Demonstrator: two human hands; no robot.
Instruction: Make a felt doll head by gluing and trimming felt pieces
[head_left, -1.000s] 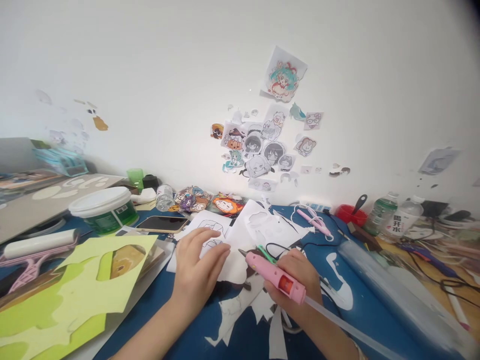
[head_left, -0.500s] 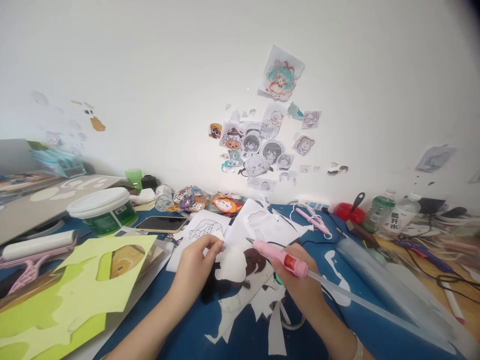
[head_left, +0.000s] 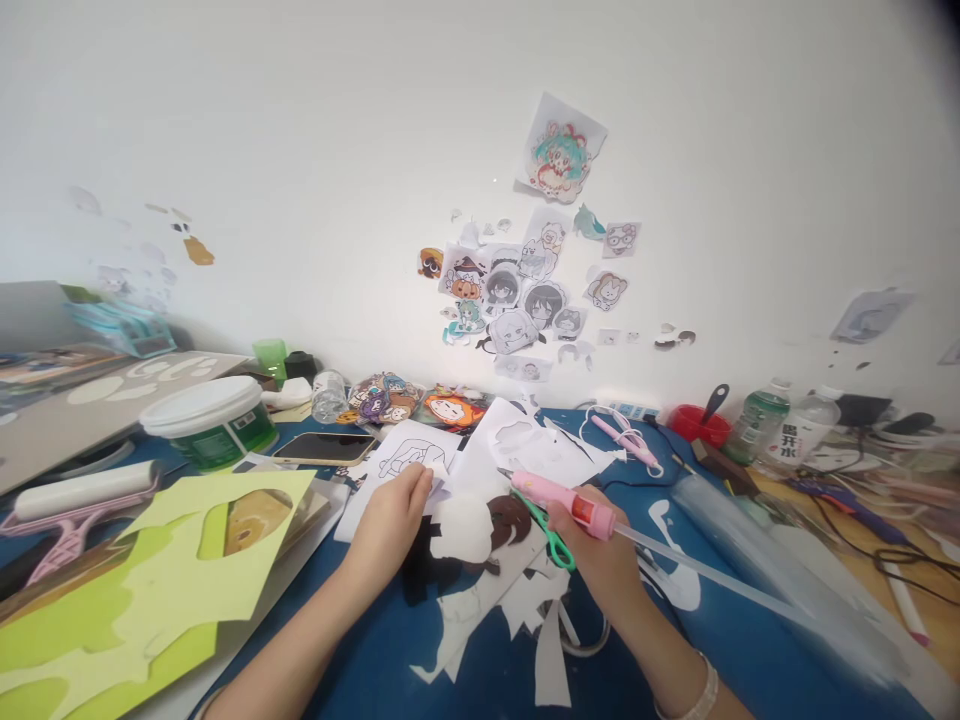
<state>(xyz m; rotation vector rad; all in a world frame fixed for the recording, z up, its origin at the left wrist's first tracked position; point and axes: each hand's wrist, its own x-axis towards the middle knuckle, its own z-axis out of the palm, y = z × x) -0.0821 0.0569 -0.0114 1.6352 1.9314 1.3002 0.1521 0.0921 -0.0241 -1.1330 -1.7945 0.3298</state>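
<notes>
My right hand (head_left: 596,560) is closed around a pink hot glue gun (head_left: 562,502), its tip pointing left and a long clear glue stick (head_left: 720,575) trailing from its back. My left hand (head_left: 401,505) is closed with its fingers pressed together; whatever they hold, if anything, is hidden. It is over the edge of a white sheet with a line drawing (head_left: 412,450). Between my hands lies a white paper cutout (head_left: 460,530), next to a brown cut piece (head_left: 511,525). Green-handled scissors (head_left: 556,550) rest beneath the glue gun. Paper scraps (head_left: 480,620) are spread nearer to me.
Lime-green cut sheets (head_left: 172,590), a roller (head_left: 82,500), a lidded tub (head_left: 206,420) and a phone (head_left: 325,448) are on the left. Bottles (head_left: 765,410), a red bowl (head_left: 694,428) and a pink corded tool (head_left: 621,438) stand or lie toward the right. Drawings (head_left: 517,290) hang on the wall.
My left hand has drawn back to the left, away from the white cutout, and its fingers have turned inward. The glue gun has shifted slightly right, and more of the green scissors shows.
</notes>
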